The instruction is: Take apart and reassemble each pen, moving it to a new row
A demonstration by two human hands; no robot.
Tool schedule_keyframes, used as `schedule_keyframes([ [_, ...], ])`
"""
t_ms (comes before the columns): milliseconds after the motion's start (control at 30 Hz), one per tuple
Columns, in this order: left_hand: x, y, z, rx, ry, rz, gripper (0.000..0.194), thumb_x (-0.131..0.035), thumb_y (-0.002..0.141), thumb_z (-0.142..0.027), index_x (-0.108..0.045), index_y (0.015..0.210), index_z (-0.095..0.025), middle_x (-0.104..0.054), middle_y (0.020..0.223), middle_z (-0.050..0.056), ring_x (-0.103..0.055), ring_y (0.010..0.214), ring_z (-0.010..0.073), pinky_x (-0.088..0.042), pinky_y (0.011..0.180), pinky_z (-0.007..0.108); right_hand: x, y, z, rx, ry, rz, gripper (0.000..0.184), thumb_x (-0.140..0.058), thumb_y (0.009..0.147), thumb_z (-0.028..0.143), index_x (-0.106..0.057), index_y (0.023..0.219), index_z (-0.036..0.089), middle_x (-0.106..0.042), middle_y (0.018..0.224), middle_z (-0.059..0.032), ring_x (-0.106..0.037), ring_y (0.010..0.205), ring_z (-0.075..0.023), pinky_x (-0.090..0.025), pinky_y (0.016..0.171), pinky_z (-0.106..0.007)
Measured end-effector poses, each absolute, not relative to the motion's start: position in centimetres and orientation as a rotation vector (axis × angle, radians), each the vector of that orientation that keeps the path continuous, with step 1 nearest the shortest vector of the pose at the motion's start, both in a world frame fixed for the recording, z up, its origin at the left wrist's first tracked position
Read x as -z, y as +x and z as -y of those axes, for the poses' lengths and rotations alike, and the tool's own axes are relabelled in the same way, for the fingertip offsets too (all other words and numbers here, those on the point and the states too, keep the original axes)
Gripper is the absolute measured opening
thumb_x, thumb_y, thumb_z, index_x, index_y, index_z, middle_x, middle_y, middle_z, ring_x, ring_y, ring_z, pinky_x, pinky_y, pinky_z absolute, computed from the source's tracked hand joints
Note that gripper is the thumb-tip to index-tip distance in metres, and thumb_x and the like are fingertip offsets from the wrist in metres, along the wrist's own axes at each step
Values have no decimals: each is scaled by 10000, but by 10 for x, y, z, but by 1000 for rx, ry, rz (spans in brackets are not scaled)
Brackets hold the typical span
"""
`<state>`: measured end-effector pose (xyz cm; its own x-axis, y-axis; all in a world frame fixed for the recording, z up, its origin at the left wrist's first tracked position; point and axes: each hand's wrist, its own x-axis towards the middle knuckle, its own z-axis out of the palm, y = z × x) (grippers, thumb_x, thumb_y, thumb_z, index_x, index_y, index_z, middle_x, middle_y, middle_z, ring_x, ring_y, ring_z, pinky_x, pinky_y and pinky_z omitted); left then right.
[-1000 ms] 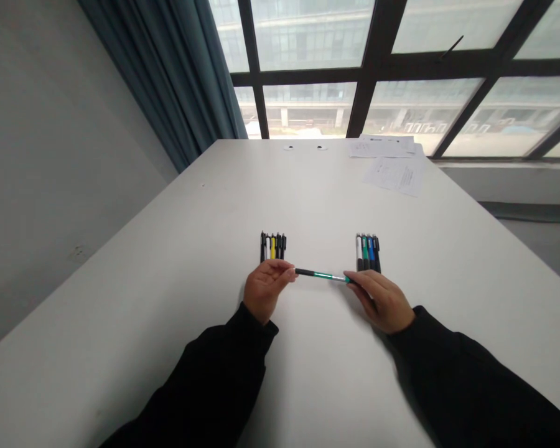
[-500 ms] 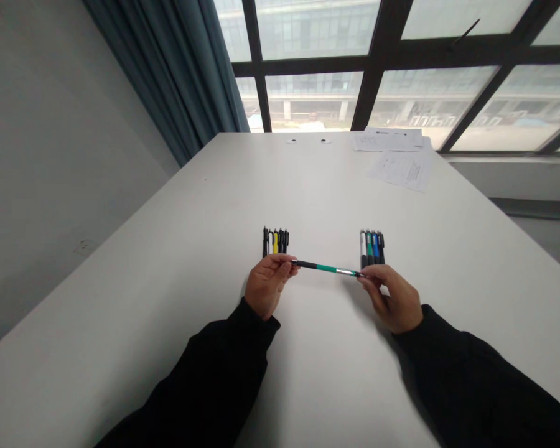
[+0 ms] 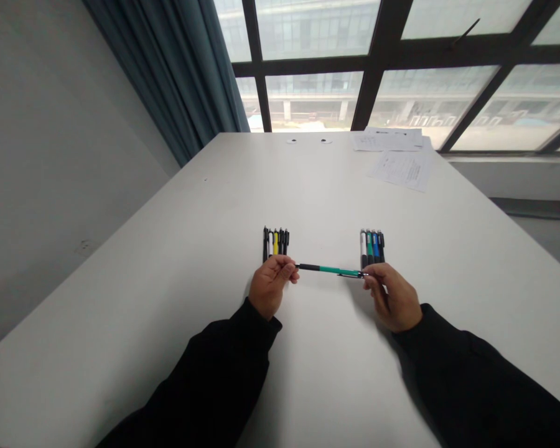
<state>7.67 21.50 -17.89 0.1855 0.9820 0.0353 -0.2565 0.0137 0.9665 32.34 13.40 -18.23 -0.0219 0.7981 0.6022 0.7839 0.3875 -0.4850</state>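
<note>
Pinched at both ends by the left hand [image 3: 271, 286] and right hand [image 3: 391, 297], a green-and-black pen [image 3: 330, 270] sits level, the two-handed grip steadying it between a left row of pens [image 3: 275, 242] and a right row of pens [image 3: 372, 247] on the white worktop [image 3: 336, 379].

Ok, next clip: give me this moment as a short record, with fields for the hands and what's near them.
left hand: holds black end of green-and-black pen
right hand: holds its other end
left pen row: black, white, yellow
right pen row: white, green, blue, black
papers: far end of table
</note>
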Motion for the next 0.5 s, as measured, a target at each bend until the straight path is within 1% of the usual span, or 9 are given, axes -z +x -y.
schedule_keyframes([
  [100, 176, 77, -214, -1178, 1153, -891, 355, -758, 747, -456, -603, 817, -145, -628, 642, 0, -573, 551, 107, -468, 534, 238, 181, 323, -134, -10, -1378, 1808, 72, -469, 964, 188, -536, 989, 198, -573, 732, 1, -543, 561, -114, -434, 523, -218],
  [233, 176, 76, -214, -1171, 1184, -912, 357, -730, 772, -473, -593, 827, -148, -625, 648, 2, -567, 552, 107, -465, 530, 237, 182, 323, -135, 18, -1359, 1833, 69, -463, 966, 187, -530, 962, 200, -559, 732, 3, -546, 581, -119, -445, 568, -227],
  [500, 178, 76, -213, -1158, 1249, -927, 346, -672, 828, -486, -583, 802, -152, -615, 643, -5, -548, 544, 97, -444, 513, 221, 181, 325, -135, 14, -1358, 1860, 91, -446, 974, 195, -528, 935, 204, -563, 715, 8, -554, 572, -118, -444, 572, -224],
])
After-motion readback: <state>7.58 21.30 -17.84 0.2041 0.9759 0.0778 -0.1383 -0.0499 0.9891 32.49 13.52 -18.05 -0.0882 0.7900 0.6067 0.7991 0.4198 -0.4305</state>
